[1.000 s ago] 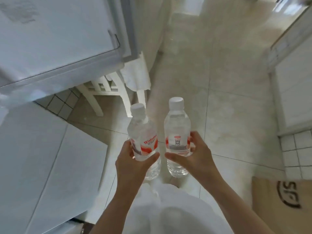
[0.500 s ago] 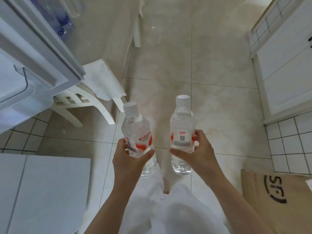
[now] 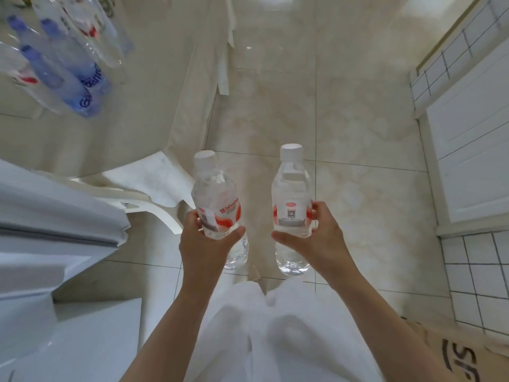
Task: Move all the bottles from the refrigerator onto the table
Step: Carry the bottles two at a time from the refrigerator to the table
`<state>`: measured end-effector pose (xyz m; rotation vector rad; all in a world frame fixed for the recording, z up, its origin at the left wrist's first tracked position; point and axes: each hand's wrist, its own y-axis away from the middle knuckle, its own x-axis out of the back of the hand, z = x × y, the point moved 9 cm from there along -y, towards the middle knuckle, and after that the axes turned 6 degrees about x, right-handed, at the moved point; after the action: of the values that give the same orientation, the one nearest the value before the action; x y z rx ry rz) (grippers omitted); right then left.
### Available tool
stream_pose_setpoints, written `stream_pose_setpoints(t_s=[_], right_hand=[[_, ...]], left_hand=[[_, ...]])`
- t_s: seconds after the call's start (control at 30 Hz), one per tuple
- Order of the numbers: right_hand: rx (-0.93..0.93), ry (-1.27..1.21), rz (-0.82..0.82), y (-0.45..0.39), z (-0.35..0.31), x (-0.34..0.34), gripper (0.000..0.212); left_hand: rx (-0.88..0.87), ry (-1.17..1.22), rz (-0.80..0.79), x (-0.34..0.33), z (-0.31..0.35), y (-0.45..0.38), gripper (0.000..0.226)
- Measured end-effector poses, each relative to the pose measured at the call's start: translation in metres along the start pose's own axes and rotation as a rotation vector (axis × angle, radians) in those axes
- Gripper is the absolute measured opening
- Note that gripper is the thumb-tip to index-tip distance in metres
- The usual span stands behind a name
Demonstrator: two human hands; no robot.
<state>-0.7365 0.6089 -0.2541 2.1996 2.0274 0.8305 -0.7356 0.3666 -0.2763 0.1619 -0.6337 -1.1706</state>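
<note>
Glossy cream floor tiles (image 3: 344,106) fill most of the kitchen, with white cabinets (image 3: 473,150) and white wall tiles with dark grout on the right. Person's standing in white clothes, both arms out front, one water bottle in each hand. Left hand (image 3: 205,244) has its fingers and thumb wrapped around the left bottle (image 3: 216,199) at the red-and-white label, and that bottle leans a bit to the left. Right hand (image 3: 319,238) is gripping the right bottle (image 3: 292,194) the same way, around the label, pretty much upright. Both bottles are clear with white caps, held over the floor, near each other but not touching.

Up in the top left corner is the tabletop (image 3: 132,111), a pale shiny surface, and a bunch of other bottles (image 3: 63,59) are already standing on it, some blue-tinted, some clear with red labels. A white chair (image 3: 154,194) sits just below the tabletop's edge. The fridge door (image 3: 55,216) juts in from the left. A cardboard box (image 3: 462,354) with black lettering peeks in at bottom right.
</note>
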Motion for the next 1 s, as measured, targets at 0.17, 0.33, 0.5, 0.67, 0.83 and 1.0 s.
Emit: stream_pose_setpoints(t_s=[0.17, 0.33, 0.5, 0.67, 0.83, 1.0], right_hand=[[-0.013, -0.022, -0.042, -0.055, -0.023, -0.007, 0.070], [0.021, -0.015, -0.119, -0.126, -0.054, -0.022, 0.068], [0.085, 0.024, -0.248, -0.212, -0.098, -0.038, 0.067], [0.186, 0.149, -0.369, -0.296, -0.155, -0.051, 0.067], [0.257, 0.237, -0.472, -0.366, -0.205, -0.079, 0.075], [0.275, 0.295, -0.536, -0.404, -0.237, -0.118, 0.082]], left_hand=[[0.064, 0.053, 0.054, -0.003, 0.022, -0.045, 0.072], [0.132, 0.114, 0.106, -0.012, 0.043, -0.092, 0.074], [0.154, 0.151, 0.213, -0.023, 0.086, -0.148, 0.066], [0.175, 0.164, 0.324, -0.026, 0.130, -0.201, 0.058], [0.208, 0.199, 0.437, -0.021, 0.155, -0.238, 0.060], [0.264, 0.248, 0.515, -0.007, 0.156, -0.259, 0.057]])
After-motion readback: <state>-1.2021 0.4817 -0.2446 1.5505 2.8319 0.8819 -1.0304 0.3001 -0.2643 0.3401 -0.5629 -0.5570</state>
